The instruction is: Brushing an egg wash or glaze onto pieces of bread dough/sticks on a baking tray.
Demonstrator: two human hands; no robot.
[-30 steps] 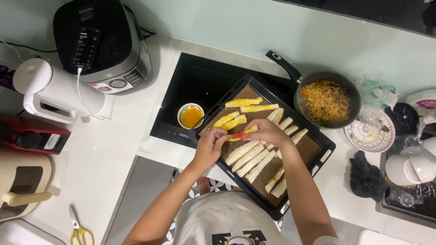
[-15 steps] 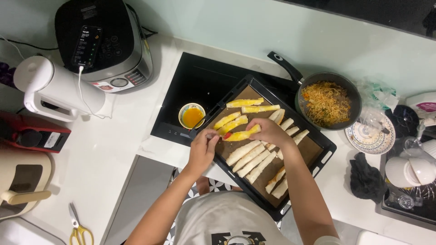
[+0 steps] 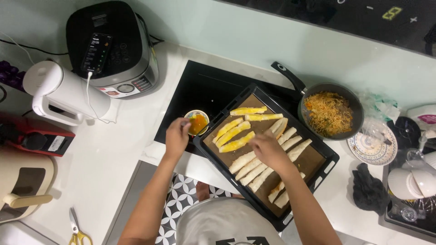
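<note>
Your left hand [image 3: 177, 136] reaches the small bowl of orange-yellow egg wash [image 3: 197, 122] at its 2 o'clock on the counter [image 3: 113, 154], fingers pinched as if around a brush, though you cannot tell what they grip. At the bowl's 4 o'clock sits the black baking tray [image 3: 318, 177] of pastry sticks [image 3: 234, 136]. Your right hand [image 3: 268, 149] rests loosely curled on the pale unglazed sticks, with the pan of noodles [image 3: 329, 113] at its 2 o'clock.

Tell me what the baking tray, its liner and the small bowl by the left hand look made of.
Baking tray: dark metal, probably nonstick-coated, thin raised rim.
Liner: brown matte sheet, likely baking paper.
Small bowl: glossy pale rim, probably glazed ceramic, holding orange liquid.
</note>
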